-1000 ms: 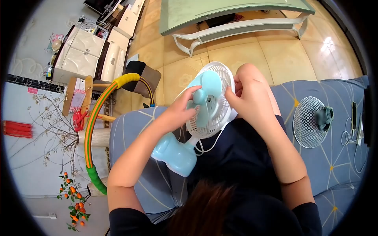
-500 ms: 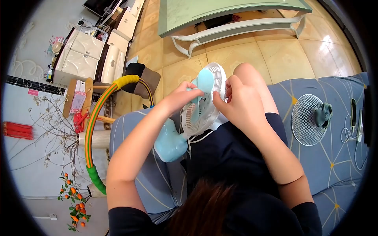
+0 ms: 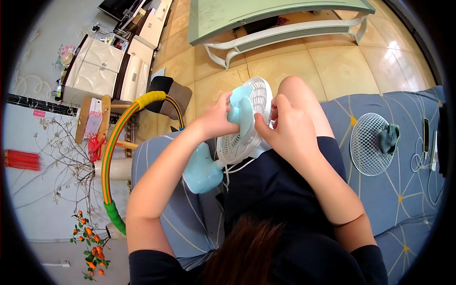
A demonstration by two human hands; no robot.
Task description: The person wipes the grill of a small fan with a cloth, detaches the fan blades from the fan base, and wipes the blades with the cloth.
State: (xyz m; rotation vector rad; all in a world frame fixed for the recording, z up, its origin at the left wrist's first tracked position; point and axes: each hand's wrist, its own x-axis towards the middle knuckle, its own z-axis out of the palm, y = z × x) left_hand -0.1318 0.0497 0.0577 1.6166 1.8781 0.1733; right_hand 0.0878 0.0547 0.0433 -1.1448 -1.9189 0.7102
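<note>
A small fan rests on my lap, with a white rear grille (image 3: 262, 95), light blue blades (image 3: 246, 114) and a light blue base (image 3: 203, 172) hanging to the left. My left hand (image 3: 217, 116) is closed round the blades and hub from the left side. My right hand (image 3: 284, 122) grips the white grille at its right rim, thumb in front and the other fingers behind, partly hidden. The loose front grille (image 3: 365, 151) lies on the sofa to the right, with a dark green object (image 3: 389, 138) at its right edge.
The blue patterned sofa (image 3: 394, 209) holds a phone (image 3: 426, 134) and white cables. A glass-topped table (image 3: 266, 16) stands ahead on the tiled floor. At left are a striped hoop (image 3: 110, 147), a stool, white cabinets (image 3: 97, 69) and plants.
The fan's base has shifted up and left, and the blades now sit at a different angle. My left hand has changed its hold on them. My right hand has moved left with the tilted grille.
</note>
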